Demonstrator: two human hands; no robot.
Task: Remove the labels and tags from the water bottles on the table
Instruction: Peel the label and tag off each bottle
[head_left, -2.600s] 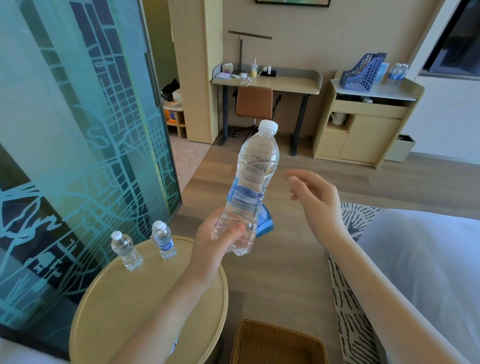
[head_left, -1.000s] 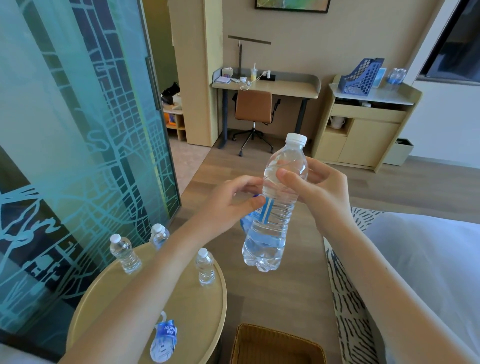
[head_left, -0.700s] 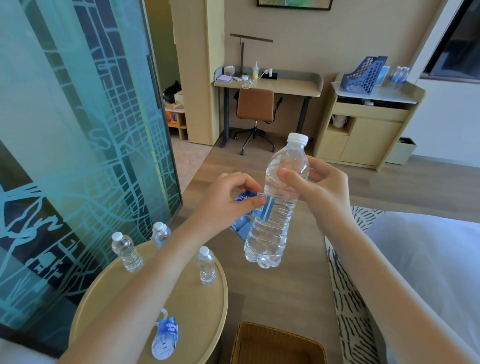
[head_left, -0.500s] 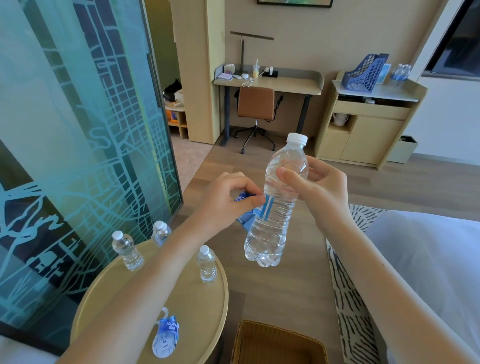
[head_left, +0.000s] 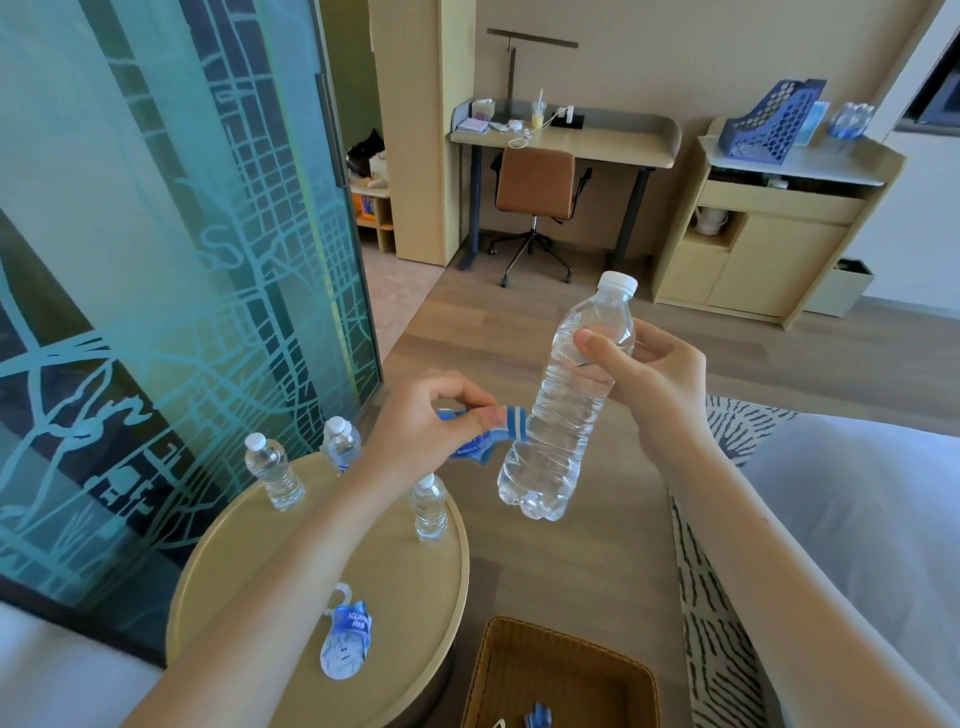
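Observation:
My right hand (head_left: 652, 384) grips a clear water bottle (head_left: 563, 415) near its shoulder, tilted, white cap up, over the floor. My left hand (head_left: 423, 428) pinches the blue label (head_left: 480, 439), peeled off to the left with one end still touching the bottle's side. On the round table (head_left: 405, 582) stand three small bottles: one bare (head_left: 272, 473), one with a blue label (head_left: 340, 444) partly behind my left arm, one bare (head_left: 428, 501). A labelled bottle (head_left: 345, 642) lies on its side near the table's front.
A wicker basket (head_left: 561, 670) sits on the floor right of the table with blue scraps inside. A patterned glass partition (head_left: 156, 260) stands close on the left. A white bed (head_left: 857, 519) and striped rug (head_left: 717, 597) lie to the right.
My left hand has pulled the label away to the left and down, so most of it is off the bottle. The right hand keeps its grip on the bottle.

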